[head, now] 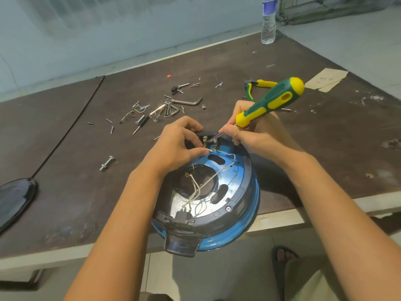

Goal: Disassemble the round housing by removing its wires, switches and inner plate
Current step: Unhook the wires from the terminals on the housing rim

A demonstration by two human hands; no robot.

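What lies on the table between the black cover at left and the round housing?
One loose bolt lying on the tabletop; the head view shows it.

Worktop (76,181) inventory, single units mostly.
1 round housing (249,213), 1 screwdriver (269,101), 1 pliers (249,92), 1 water bottle (268,22), 1 large hex key (188,102), 1 bolt with nut (106,163), several white wires (223,153), many loose screws (111,129).

1. A dark brown table (303,148) with a pale edge and a scuffed top.
2. The round housing (238,205) lies open side up at the near edge, its black handle overhanging.
3. Loose screws (138,109), hex keys (191,102) and a bolt with nut (106,163) lie scattered mid-table.
4. Yellow-green pliers (249,91) lie farther right.
5. A water bottle (268,22) stands at the far edge.
6. A cardboard piece (327,80) lies at the right edge.
7. A black oval part (15,200) lies at the left.
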